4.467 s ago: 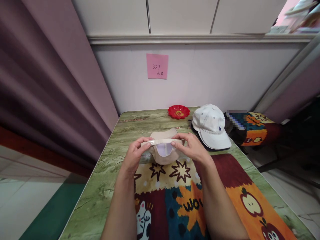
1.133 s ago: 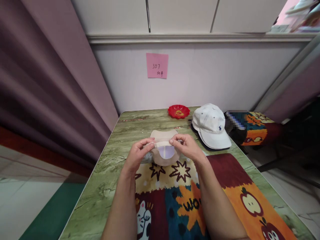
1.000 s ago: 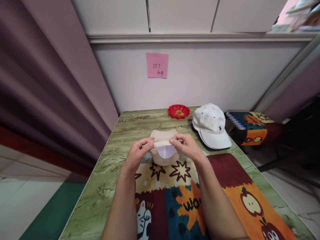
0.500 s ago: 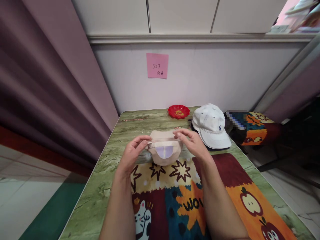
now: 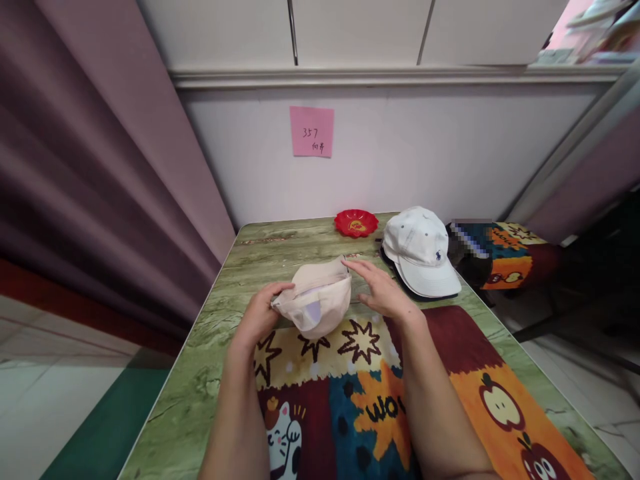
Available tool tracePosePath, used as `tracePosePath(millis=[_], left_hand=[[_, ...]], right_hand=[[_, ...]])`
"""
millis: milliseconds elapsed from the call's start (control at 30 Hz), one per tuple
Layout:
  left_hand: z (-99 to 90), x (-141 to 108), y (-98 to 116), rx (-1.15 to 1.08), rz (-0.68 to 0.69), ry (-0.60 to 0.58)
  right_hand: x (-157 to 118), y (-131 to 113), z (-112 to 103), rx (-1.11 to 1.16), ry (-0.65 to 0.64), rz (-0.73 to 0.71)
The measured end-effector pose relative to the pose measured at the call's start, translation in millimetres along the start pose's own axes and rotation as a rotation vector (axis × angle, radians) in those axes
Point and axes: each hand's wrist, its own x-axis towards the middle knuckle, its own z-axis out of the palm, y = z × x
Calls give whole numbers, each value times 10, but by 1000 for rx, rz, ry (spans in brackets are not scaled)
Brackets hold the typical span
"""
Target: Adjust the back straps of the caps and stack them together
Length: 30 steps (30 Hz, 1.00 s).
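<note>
A pale pink cloth cap (image 5: 325,307) with a lavender patch is tilted over the table's middle, a long slit-like gap running across its upper side. My left hand (image 5: 261,310) grips its left end, the thumb on top and the other fingers partly hidden. At the cap's upper right corner, my right hand (image 5: 383,290) has its fingers stretched out and the thumb apart. Its fingertips are at the corner; whether they touch it I cannot tell. To the right sits a white cap (image 5: 417,243) with a small dark logo, on top of a dark-edged one.
A red scalloped dish (image 5: 356,223) stands at the back of the green wood-patterned table (image 5: 210,340). A colourful printed mat (image 5: 367,393) lies in front, under my forearms. Behind is a white wall with a pink note (image 5: 311,132); a purple curtain (image 5: 125,120) hangs left.
The cap has turned, its left end now lower and nearer me and its right end raised. My right hand's fingers have straightened and spread; my left hand has moved slightly down with its end.
</note>
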Motion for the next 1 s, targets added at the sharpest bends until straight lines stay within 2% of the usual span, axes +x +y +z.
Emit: tracePosePath(millis=[167,267,333,400,533,600,667,733,833,900,1000], left_hand=[[-12,14,30,18,-9,0],[-66,-5,168,-111,-41,-15],[-116,-49,300,-286,-74,-24],[-158,-108,420,-492,-107,31],[-143,-187,538,-779,-108,264],[-72,-166,547,-852,-117,314],[21,-106,546,-931,-168,287],[113,-26,541,-1028,-232,200],[216,74,522,-1208,-301,118],[263,104,503,-1276,-332,171],[322,103,479,-1198,-329,323]], right_hand=[[66,-77,45,7,32,-50],[51,-151,-39,105,98,-85],[7,-234,-129,279,143,-123],[-55,-332,-213,512,174,-115],[-141,-494,-259,909,216,34],[-120,-527,-217,1062,200,129],[-56,-517,-150,1242,198,217],[29,-467,-78,1459,201,283],[139,-357,1,1772,118,352],[182,-299,29,1916,53,378],[195,-282,56,2029,-1,374]])
